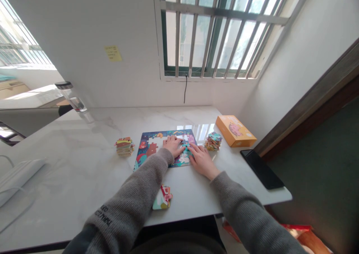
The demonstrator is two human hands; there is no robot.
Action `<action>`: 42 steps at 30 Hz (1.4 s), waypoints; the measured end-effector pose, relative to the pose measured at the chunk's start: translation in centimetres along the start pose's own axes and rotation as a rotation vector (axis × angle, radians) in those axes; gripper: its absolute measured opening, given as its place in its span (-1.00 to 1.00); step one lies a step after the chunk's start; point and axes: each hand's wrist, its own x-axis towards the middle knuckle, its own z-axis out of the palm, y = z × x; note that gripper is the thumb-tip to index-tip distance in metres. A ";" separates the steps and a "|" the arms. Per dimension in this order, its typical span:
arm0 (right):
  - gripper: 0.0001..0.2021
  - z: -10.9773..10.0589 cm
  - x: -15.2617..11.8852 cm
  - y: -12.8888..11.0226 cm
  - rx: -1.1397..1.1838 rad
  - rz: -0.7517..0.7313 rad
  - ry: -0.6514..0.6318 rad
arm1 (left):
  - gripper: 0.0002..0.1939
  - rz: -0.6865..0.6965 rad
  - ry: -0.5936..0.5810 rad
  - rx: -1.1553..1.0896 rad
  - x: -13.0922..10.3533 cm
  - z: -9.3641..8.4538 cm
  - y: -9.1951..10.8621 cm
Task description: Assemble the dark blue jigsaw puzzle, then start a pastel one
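A colourful jigsaw puzzle point(143, 146) lies flat on the white marbled table, its border assembled and part of its middle showing white. My left hand point(173, 146) rests on the puzzle's upper middle, fingers spread. My right hand point(202, 160) reaches over the puzzle's right edge, fingers extended, fingertips on a teal piece point(185, 148) near the left thumb. The two hands are close but apart. One stack of pieces point(124, 147) stands left of the puzzle, another stack point(213, 142) to its right. A smaller pile of pieces point(162, 198) lies near the front edge, beside my left sleeve.
An orange box point(235, 131) sits at the back right, with a black phone point(262, 169) in front of it. A clear bottle point(72, 97) stands at the back left. White objects with cables point(21, 177) lie on the far left. A barred window is above.
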 end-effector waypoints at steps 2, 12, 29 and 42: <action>-0.56 0.1 0.2 -0.2 -0.045 -0.001 -0.023 | -0.52 0.011 0.011 0.024 0.1 0.2 0.0; -0.52 0.3 0.0 -0.4 -0.112 0.002 -0.083 | -0.63 0.230 -0.014 -0.117 0.0 0.6 -2.1; -0.53 0.3 -0.6 -0.7 -0.085 -0.010 -0.037 | -0.75 0.433 0.002 -0.102 0.1 0.5 -3.8; -0.54 0.2 -0.6 -0.7 -0.086 -0.003 -0.043 | -0.49 0.452 0.020 -0.177 0.2 1.1 -3.8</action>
